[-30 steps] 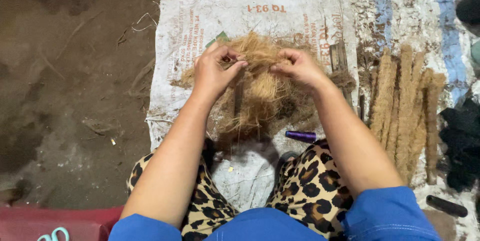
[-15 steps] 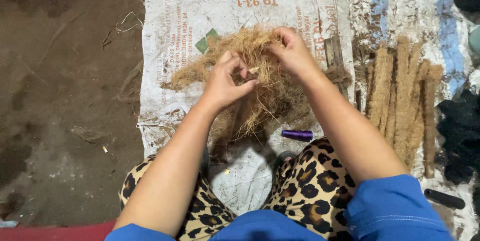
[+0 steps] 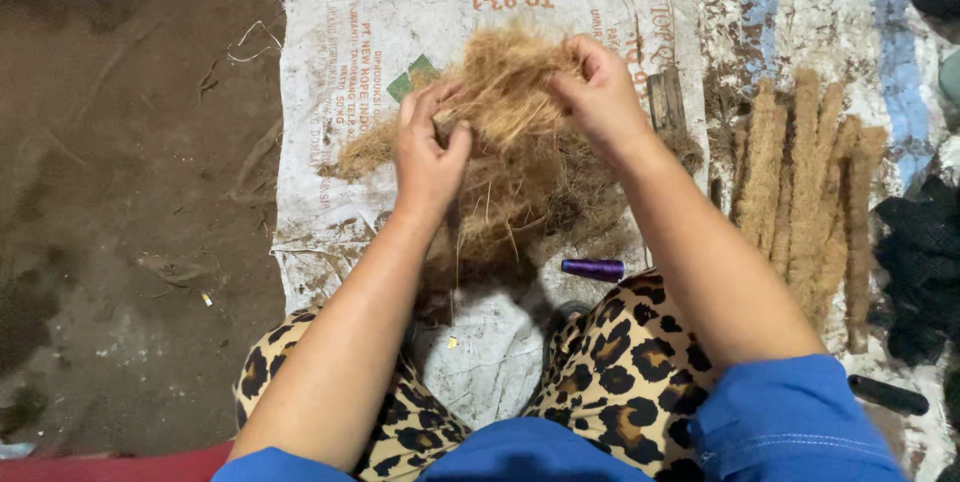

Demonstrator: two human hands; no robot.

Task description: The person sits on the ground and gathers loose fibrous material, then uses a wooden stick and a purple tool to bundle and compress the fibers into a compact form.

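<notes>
A white woven sack (image 3: 330, 92) covers the floor; at its centre lies a heap of brown fibre (image 3: 520, 192). At three o'clock lie rolled fibre ropes (image 3: 800, 192) (perhaps finished). Left hand (image 3: 428, 147) and right hand (image 3: 600, 92) pinch one tuft, teasing it; next comes a gentle, even pull.

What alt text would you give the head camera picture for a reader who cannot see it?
Seen from above, a seated person's left hand and right hand pull apart a tuft of tan coconut-like fibre over a loose fibre pile on a white woven sack. A purple thread spool lies by the knee, and rolled fibre bundles lie to the right.
</notes>
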